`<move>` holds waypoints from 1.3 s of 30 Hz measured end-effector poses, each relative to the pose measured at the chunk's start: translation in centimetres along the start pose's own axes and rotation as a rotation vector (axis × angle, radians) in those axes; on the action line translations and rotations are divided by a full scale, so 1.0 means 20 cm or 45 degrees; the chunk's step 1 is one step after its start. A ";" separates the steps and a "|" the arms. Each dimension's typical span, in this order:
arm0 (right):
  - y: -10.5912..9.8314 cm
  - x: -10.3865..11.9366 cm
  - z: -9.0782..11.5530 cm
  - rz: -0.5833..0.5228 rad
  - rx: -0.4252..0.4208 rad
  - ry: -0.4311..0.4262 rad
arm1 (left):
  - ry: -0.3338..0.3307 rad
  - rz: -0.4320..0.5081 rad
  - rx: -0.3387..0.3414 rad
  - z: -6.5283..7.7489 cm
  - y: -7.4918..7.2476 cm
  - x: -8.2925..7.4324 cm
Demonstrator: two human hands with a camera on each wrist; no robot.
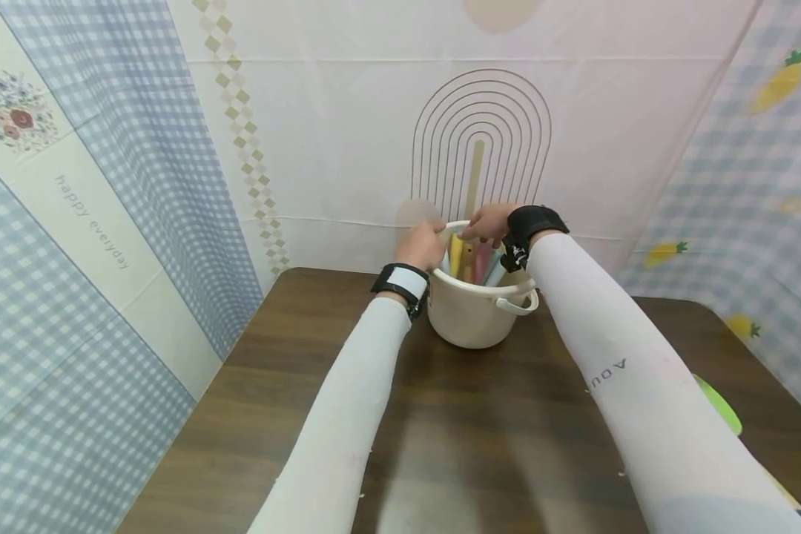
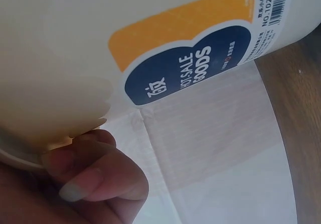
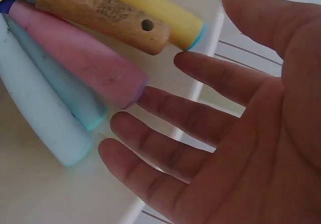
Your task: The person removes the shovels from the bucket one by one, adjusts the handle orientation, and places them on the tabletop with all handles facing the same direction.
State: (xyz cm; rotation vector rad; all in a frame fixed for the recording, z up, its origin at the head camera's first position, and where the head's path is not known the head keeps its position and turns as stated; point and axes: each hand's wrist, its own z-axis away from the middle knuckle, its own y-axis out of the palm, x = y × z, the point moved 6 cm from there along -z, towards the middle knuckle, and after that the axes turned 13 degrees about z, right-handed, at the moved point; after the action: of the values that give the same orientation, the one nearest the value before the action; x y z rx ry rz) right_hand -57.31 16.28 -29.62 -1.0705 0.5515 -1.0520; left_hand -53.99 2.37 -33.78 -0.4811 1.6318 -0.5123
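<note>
A cream plastic bucket (image 1: 470,319) stands upright near the table's back edge. My left hand (image 1: 419,246) grips its rim at the left; in the left wrist view the curled fingers (image 2: 115,171) are beside the bucket wall and its printed label (image 2: 200,48). Over the bucket's mouth, my right hand (image 3: 246,118) has its fingers spread, holding nothing. Several handles lean inside: a wooden handle (image 3: 100,15) with a hole, a yellow handle (image 3: 170,15), a pink handle (image 3: 85,58) close to the fingertips, and two pale blue handles (image 3: 42,103). Their lower ends are hidden.
The bucket's carrying handle (image 1: 521,305) hangs at its front right. A brown wooden table (image 1: 307,356) lies beneath. Part of a bright green object (image 1: 719,406) shows beyond the right forearm. Patterned cloth (image 1: 347,133) hangs behind and at both sides.
</note>
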 end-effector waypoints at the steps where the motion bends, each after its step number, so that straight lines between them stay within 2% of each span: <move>1: 0.01 -0.01 -0.01 0.007 0.001 0.009 | 0.003 0.003 0.002 0.01 0.00 0.00; 8: 0.04 -0.01 -0.02 0.091 0.022 0.012 | 0.014 -0.005 -0.014 0.02 0.00 0.00; 18: 0.02 -0.04 -0.04 0.098 -0.035 -0.019 | 0.013 0.004 -0.015 0.02 0.00 -0.01; 25: 0.00 -0.03 0.03 0.110 -0.149 -0.076 | 0.009 0.009 0.002 0.03 0.00 -0.01; 31: 0.01 0.00 0.09 0.036 -0.151 -0.074 | 0.017 -0.018 -0.003 0.06 0.00 -0.01; 39: -0.02 0.02 0.16 0.006 -0.181 -0.081 | 0.036 0.015 0.000 0.05 0.00 -0.01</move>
State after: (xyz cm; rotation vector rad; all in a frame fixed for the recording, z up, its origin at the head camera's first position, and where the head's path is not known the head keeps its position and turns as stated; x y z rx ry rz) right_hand -54.79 17.17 -27.85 -1.2224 0.5837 -0.9830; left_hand -52.91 2.42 -33.66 -0.4662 1.6605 -0.5121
